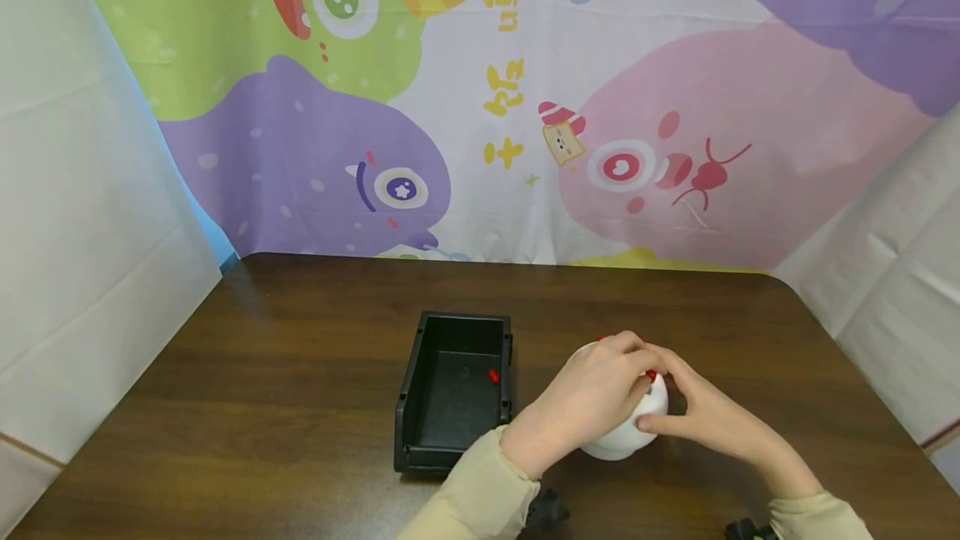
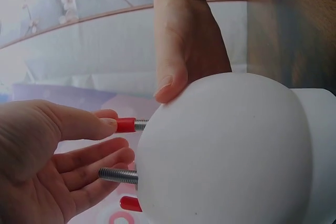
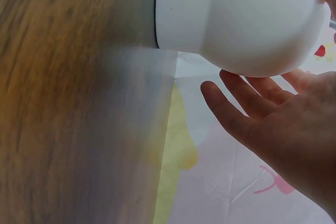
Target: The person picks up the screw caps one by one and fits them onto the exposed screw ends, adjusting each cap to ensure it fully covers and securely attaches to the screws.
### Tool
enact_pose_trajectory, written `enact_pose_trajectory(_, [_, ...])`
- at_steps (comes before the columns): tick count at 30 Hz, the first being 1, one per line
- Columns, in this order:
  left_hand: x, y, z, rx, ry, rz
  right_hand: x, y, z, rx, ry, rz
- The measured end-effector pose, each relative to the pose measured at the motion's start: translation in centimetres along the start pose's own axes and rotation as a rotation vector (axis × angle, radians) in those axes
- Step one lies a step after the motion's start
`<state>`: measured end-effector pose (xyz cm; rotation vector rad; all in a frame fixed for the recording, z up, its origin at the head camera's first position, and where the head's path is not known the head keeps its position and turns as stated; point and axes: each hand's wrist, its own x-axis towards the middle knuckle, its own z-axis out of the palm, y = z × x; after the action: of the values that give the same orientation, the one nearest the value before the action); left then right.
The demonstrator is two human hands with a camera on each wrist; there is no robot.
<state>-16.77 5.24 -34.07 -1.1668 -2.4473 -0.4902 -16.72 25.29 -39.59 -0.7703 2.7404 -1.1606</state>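
A white domed object (image 1: 618, 442) stands on the table, with threaded metal rods (image 2: 119, 176) sticking out of its top. Between thumb and fingertip my left hand (image 1: 600, 394) pinches a red cap (image 2: 126, 125) that sits over the end of one rod. Another red cap (image 2: 131, 203) is on a rod beside a bare one. Around the dome's right side, my right hand (image 1: 708, 415) holds it, thumb near the front and fingers toward the back. The right wrist view shows those fingers (image 3: 254, 95) along the dome's curve.
Left of the dome is a black open bin (image 1: 401, 432), with one small red cap (image 1: 493, 376) inside. Dark objects (image 1: 547, 511) lie by the left sleeve and near the right sleeve (image 1: 817, 517). A printed cloth (image 1: 510, 215) hangs behind the wooden table (image 1: 300, 390).
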Motion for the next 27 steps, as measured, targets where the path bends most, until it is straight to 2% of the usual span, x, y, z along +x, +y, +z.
enact_pose_trajectory(8, [-0.06,-0.04,-0.21,0.012,0.022,0.008,0.14,0.12,0.02,0.001,0.015,-0.019])
enact_pose_trajectory(16, [-0.08,-0.03,-0.12,0.008,0.021,0.001,0.05,0.04,-0.09,-0.006,0.0,0.015])
enact_pose_trajectory(23, [-0.01,0.23,-0.05,-0.032,-0.006,-0.064,0.06,0.0,-0.02,-0.051,0.013,0.026])
enact_pose_trajectory(27, [0.05,0.4,0.06,-0.056,0.0,-0.102,0.03,0.02,0.0,-0.039,0.011,0.023])
